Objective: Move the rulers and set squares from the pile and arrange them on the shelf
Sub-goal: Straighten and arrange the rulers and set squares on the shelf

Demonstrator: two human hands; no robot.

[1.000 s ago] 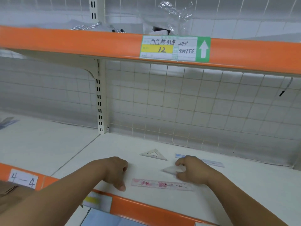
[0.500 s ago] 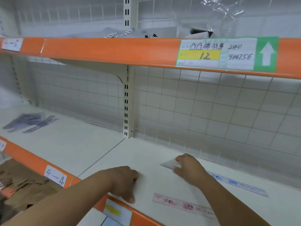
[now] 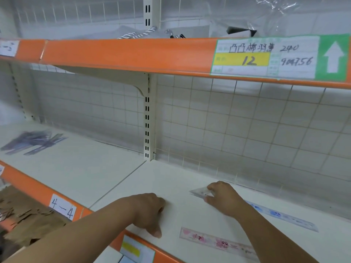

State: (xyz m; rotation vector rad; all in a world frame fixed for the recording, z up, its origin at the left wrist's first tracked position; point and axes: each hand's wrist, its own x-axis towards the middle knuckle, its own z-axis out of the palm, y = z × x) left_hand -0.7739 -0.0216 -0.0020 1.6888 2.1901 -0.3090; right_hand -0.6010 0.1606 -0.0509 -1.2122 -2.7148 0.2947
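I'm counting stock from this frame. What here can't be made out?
All in the head view:
1. The pile, left bay: motion-blurred; pieces cannot be counted.
2. The set square: mostly covered by the right hand holding it.
3. The blue ruler and pink ruler: one end of each is behind the right forearm; graduations blurred.
4. The left hand: palm faces down, so anything inside is hidden.

Could pass freely over the shelf board (image 3: 79, 173) right of the pile (image 3: 32, 141); was blocked above by upper shelf (image 3: 123, 54), behind by wire grid (image 3: 247, 130) and post (image 3: 147, 120).
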